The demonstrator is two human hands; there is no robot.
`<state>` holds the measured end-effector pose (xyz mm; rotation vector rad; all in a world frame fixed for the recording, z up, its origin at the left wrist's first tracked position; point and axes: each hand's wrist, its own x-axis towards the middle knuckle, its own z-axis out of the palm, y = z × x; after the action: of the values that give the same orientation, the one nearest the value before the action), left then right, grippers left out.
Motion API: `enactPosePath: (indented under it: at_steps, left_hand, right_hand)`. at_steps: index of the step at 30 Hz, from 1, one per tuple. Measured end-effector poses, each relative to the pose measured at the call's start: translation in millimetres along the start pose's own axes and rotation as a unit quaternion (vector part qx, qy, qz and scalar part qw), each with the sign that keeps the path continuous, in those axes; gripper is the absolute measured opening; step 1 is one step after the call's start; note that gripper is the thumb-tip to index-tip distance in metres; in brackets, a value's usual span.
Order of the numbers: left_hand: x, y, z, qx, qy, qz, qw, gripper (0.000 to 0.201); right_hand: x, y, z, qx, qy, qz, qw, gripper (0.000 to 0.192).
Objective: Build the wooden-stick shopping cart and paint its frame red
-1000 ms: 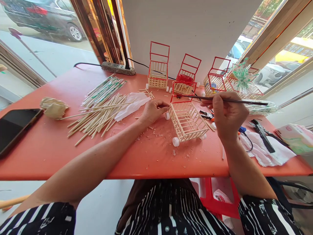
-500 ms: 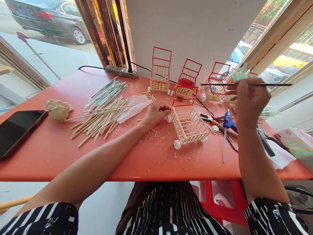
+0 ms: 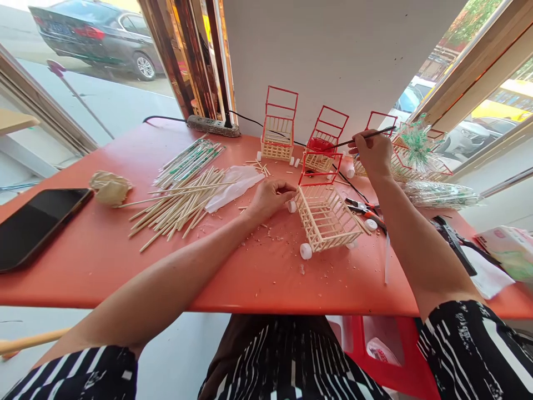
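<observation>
Pinched between thumb and fingers of the right hand [image 3: 375, 153], at 1 to 2 o'clock from the foreground cart [image 3: 322, 214]: a slim dark brush [image 3: 345, 143], slanted, tip toward 9 o'clock at the red bowl [image 3: 320, 144]; actual dipping not distinguishable. At 9 to 10 o'clock, just beside the same cart: the left hand [image 3: 272, 195], thumb and fingers drawn together at the corner near a white wheel; whether pinching or only touching, impossible to tell. Between the hands, upright on its wheels upon the orange-red table [image 3: 241, 283]: the cart itself, of pale sticks, with a red handle frame [image 3: 322, 154] at 12 o'clock. Farther out at 12 o'clock, a second cart [image 3: 328, 125] bearing the bowl; at 11 o'clock, a third cart [image 3: 278, 133]. At 3 o'clock, pliers [image 3: 362, 207] and a loose white wheel [image 3: 370, 224]; at 4 o'clock, a translucent rod [image 3: 387, 258]. At 9 o'clock, loose pale sticks [image 3: 179, 208], then a crumpled tan wad [image 3: 109, 189] and a phone [image 3: 41, 222]; at 10 o'clock, a power strip [image 3: 214, 125].
</observation>
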<state>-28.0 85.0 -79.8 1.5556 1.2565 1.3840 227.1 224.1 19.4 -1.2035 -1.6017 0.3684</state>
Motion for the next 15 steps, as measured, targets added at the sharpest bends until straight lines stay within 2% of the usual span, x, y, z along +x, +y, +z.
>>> enactPosePath:
  at_steps: [3,6,10,15]
  left_hand:
    - [0,0,0.6,-0.002,-0.002,-0.002,1.0,0.006]
    - [1,-1,1.6,-0.009,-0.004,-0.001,1.0,0.006]
    - [1,0,2.0,-0.017,-0.007,0.006,1.0,0.007]
    - [0,2,1.8,-0.016,-0.008,0.006,1.0,0.007]
  right_hand:
    - [10,7,13,-0.026,-0.028,0.031,0.999,0.011]
    - [15,8,18,-0.053,-0.034,0.02,0.998,0.011]
    - [15,3,15,-0.047,-0.019,-0.008,0.999,0.009]
    - [8,0,4,-0.079,-0.061,0.001,0.995,0.005]
